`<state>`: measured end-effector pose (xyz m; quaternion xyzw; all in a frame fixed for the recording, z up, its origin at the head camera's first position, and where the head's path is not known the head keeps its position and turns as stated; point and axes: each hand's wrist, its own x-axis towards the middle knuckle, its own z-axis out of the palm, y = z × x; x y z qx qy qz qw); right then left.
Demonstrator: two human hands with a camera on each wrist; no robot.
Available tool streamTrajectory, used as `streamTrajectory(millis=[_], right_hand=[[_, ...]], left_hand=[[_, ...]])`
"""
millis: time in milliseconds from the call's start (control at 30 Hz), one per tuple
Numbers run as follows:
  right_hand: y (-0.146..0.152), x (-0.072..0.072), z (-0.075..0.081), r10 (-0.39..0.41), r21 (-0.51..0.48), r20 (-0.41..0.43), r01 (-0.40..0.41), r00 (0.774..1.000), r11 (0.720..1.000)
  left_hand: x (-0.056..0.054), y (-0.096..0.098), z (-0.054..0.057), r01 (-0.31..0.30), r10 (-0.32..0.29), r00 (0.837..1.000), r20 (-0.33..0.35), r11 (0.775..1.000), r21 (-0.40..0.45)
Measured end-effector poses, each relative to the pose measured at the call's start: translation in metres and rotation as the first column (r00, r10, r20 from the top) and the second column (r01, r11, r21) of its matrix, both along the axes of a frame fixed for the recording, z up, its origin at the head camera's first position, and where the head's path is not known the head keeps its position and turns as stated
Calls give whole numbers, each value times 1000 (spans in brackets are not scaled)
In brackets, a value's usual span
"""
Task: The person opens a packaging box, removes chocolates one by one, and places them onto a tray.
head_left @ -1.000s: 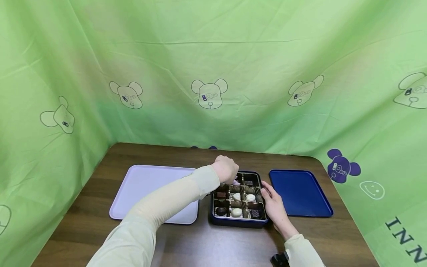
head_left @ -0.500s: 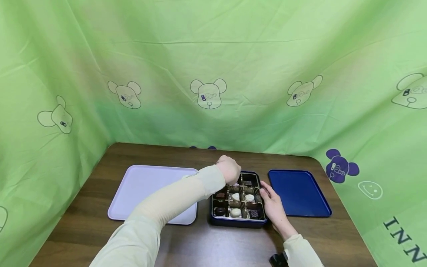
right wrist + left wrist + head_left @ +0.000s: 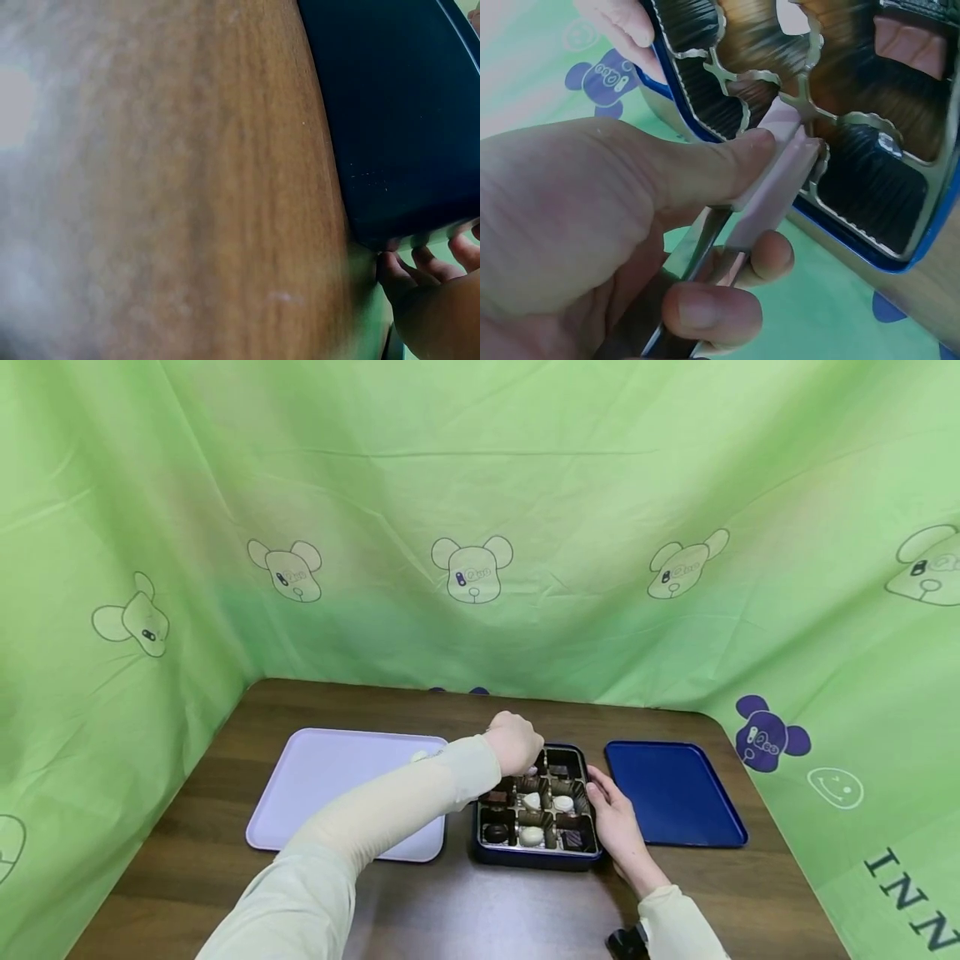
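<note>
- The left hand had barely shifted over the past second: it hovered at the far-left corner of the chocolate box throughout, suggesting the work at that spot was in progress rather than finished.
- The head camera's aim wobbled slightly between frames, while the box and both trays lay where they had been on the wooden table.
- In the left wrist view, the left hand pinched a pair of tongs with pale pink tips, thumb on top and curled fingers below, the two tips pressed nearly together.
- The tong tips touched the gold scalloped divider between compartments; no chocolate was seen between them.
- The compartments nearest the tips appeared empty, dark and pleated; a brown square chocolate sat in a cell farther off.
- The right hand lay along the box's right side, fingers extended and relaxed against its edge, steadying it without curling round anything.
- The box stood at the table's middle, between a lavender tray on the left and a dark blue tray on the right, just beside each.
</note>
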<state>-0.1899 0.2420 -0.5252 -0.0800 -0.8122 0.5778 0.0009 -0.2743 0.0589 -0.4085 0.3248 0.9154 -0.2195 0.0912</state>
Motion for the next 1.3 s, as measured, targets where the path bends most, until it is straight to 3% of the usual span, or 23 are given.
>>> streamTrajectory(millis=[433,833,1300], right_hand=[[-2,-1,0,-12,1,-2,12,1000,1000],[-1,-1,0,-14,-12,2,14,1000,1000],[-2,0,-1,-21,-5,-22,21,1000,1000]], left_hand=[[-7,-16,4,-44,40,998,45,995,89],[-13,-39,22,-77,67,996,61,983,168],[-9,-71,50,-118,114,993,30,951,287]])
